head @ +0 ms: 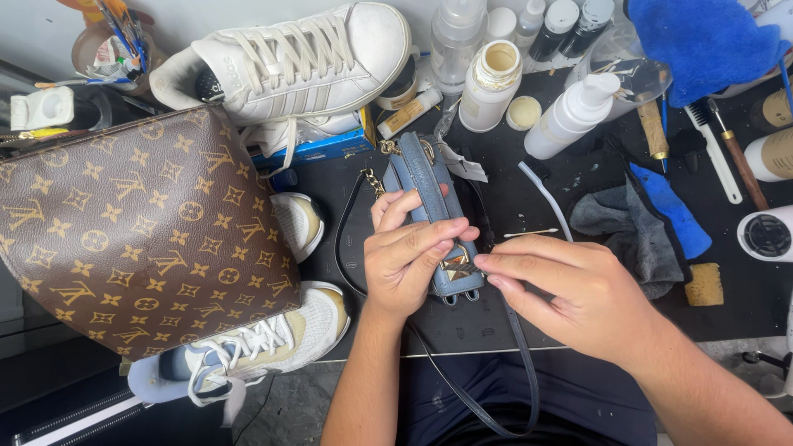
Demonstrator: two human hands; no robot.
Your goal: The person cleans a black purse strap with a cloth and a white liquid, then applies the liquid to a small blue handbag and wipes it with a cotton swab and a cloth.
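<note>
Gripping small blue bag (429,198), left hand (409,264) fingers closed; right hand (578,293) fingers apparently pinching clasp (457,264).

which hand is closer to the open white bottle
Left. The left hand grips the small blue bag almost straight below the open white bottle; the right hand sits lower and further right, fingertips at the bag's clasp.

1. A flat blue box (330,147) with a yellow end lies under the white sneaker (289,62) at the back of the table (496,314).
2. A small tube (410,112) with a tan label lies just beside it.
3. A white paper tag (461,163) rests by the small blue bag (429,206).
4. Two white bottles with tan labels (772,153) stand at the right edge.
</note>
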